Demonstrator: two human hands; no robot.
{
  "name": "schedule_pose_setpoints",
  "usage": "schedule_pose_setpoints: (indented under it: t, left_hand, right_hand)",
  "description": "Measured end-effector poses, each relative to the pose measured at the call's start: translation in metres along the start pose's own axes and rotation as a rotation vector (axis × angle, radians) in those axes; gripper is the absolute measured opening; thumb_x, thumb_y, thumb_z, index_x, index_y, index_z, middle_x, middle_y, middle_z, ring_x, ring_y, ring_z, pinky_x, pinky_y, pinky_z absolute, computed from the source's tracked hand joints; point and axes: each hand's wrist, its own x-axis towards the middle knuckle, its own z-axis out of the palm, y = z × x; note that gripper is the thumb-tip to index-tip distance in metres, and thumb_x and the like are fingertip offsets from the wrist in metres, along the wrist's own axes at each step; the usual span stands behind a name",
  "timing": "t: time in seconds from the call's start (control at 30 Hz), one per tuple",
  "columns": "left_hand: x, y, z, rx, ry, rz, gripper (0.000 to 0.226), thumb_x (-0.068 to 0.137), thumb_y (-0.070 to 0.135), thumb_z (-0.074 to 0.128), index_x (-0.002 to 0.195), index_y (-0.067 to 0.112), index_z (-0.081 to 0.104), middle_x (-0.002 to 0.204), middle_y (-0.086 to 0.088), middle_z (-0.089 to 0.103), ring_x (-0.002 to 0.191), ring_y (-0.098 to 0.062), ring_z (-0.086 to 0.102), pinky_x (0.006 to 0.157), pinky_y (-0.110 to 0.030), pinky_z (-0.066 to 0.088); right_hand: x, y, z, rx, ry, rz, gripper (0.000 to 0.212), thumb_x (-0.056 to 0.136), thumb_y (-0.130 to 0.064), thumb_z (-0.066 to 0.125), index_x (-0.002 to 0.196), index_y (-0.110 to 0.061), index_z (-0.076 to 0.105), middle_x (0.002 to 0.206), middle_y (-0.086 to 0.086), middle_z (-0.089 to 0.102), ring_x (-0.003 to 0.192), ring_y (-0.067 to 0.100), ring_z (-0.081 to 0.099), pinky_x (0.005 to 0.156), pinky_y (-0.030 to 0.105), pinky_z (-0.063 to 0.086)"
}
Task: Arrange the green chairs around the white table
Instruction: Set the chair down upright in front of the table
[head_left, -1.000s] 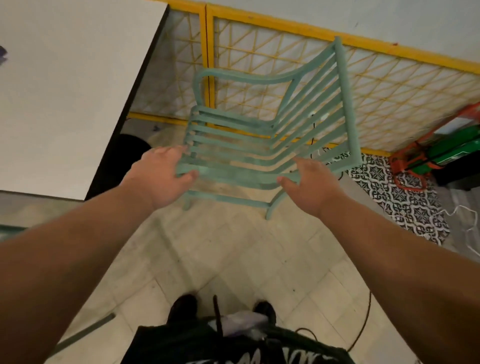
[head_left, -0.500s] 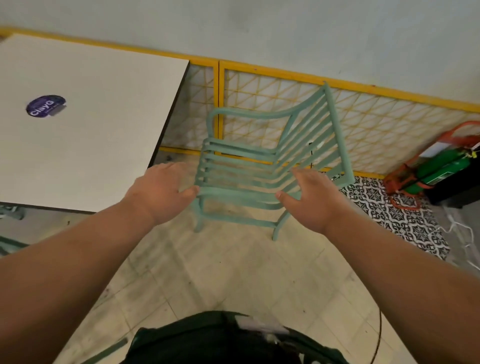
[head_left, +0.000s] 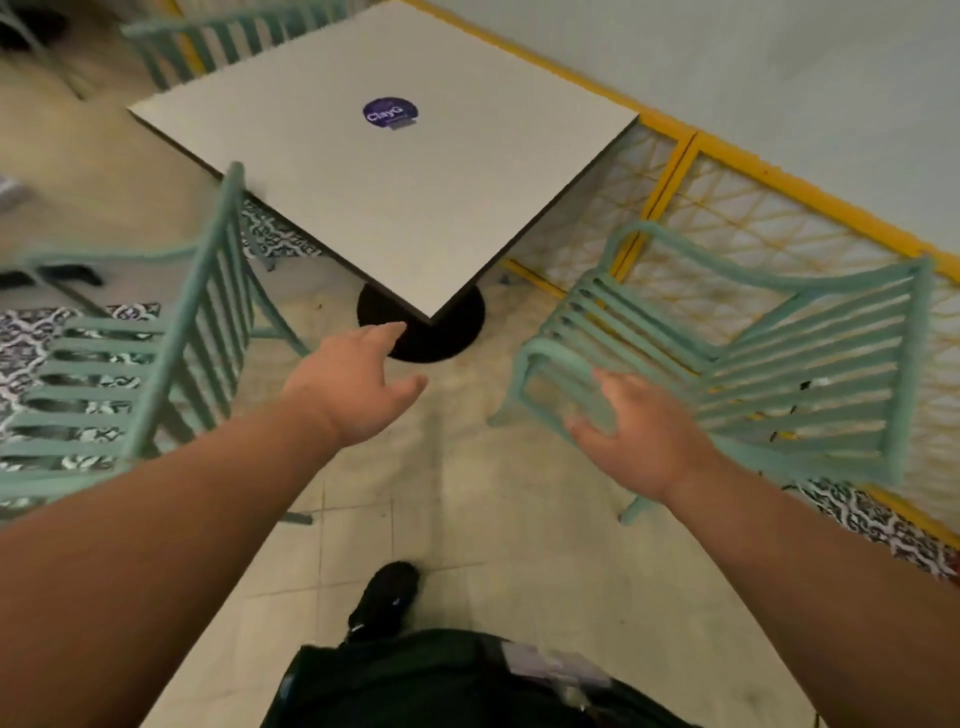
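The square white table (head_left: 415, 197) stands on a round black base (head_left: 457, 332), with a purple sticker (head_left: 390, 113) on its top. One green slatted chair (head_left: 769, 364) stands at the table's right side. My right hand (head_left: 634, 431) hovers open over that chair's near armrest, fingers spread, holding nothing. My left hand (head_left: 358, 379) is open in the air in front of the table's near corner, apart from everything. A second green chair (head_left: 156, 364) stands at the left, its back toward the table. A third green chair (head_left: 208, 36) shows behind the table's far side.
A yellow-framed lattice fence (head_left: 727, 218) runs along the pale wall behind the right chair. Patterned black-and-white tiles (head_left: 857, 519) lie at the right and at the far left. My black shoe (head_left: 387, 597) stands on the beige floor between the two near chairs.
Both hands have let go of the right chair's seat edge and opened. The view has swung left, bringing the whole table and two more chairs into sight.
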Motion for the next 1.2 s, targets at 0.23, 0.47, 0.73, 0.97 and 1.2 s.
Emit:
schedule_pose_setpoints:
  t: [0.23,0.47,0.73,0.97,1.2]
  left_hand:
    - [-0.06,-0.08,-0.018,0.003,0.078,-0.118,0.078,0.095,0.06,0.053,0.161,0.026,0.03,0.162,-0.005,0.042,0.145,-0.03,0.042,0.119,-0.049,0.037]
    - [-0.096,-0.175,-0.043,-0.024,0.124,-0.147,0.075,0.096,0.057,0.056,0.16,0.024,0.033,0.161,-0.003,0.044,0.145,-0.027,0.041,0.119,-0.047,0.037]
    - [-0.125,-0.3,-0.067,0.047,0.047,-0.086,0.079,0.095,0.059,0.055,0.16,0.021,0.032,0.162,-0.003,0.042,0.148,-0.026,0.037,0.122,-0.048,0.034]
    - [-0.111,-0.352,-0.058,0.067,-0.022,-0.094,0.081,0.094,0.064,0.051,0.162,0.025,0.027,0.164,-0.002,0.038,0.15,-0.025,0.035,0.121,-0.05,0.034]
    - [-0.084,-0.377,-0.057,0.061,-0.05,-0.106,0.082,0.095,0.065,0.049,0.162,0.025,0.026,0.164,0.0,0.038,0.15,-0.025,0.034,0.122,-0.051,0.034]
  right_hand:
    - [0.004,-0.084,0.015,0.002,-0.035,-0.165,0.082,0.094,-0.063,0.053,0.159,-0.018,0.033,0.157,0.009,0.044,0.146,0.028,0.038,0.118,0.044,0.035]
    - [0.0,-0.184,0.036,0.026,-0.046,-0.179,0.079,0.096,-0.06,0.053,0.162,-0.024,0.027,0.165,0.005,0.033,0.153,0.025,0.026,0.123,0.044,0.028]
    - [-0.015,-0.309,0.09,0.061,-0.079,-0.162,0.079,0.096,-0.061,0.054,0.158,-0.017,0.034,0.158,0.01,0.042,0.146,0.027,0.035,0.119,0.041,0.031]
    - [0.002,-0.37,0.116,0.091,-0.124,-0.236,0.08,0.093,-0.064,0.054,0.157,-0.019,0.036,0.156,0.007,0.044,0.143,0.027,0.039,0.118,0.042,0.034]
    - [0.047,-0.41,0.116,0.138,-0.143,-0.296,0.083,0.095,-0.061,0.055,0.161,-0.018,0.029,0.163,0.006,0.037,0.15,0.025,0.032,0.121,0.044,0.031]
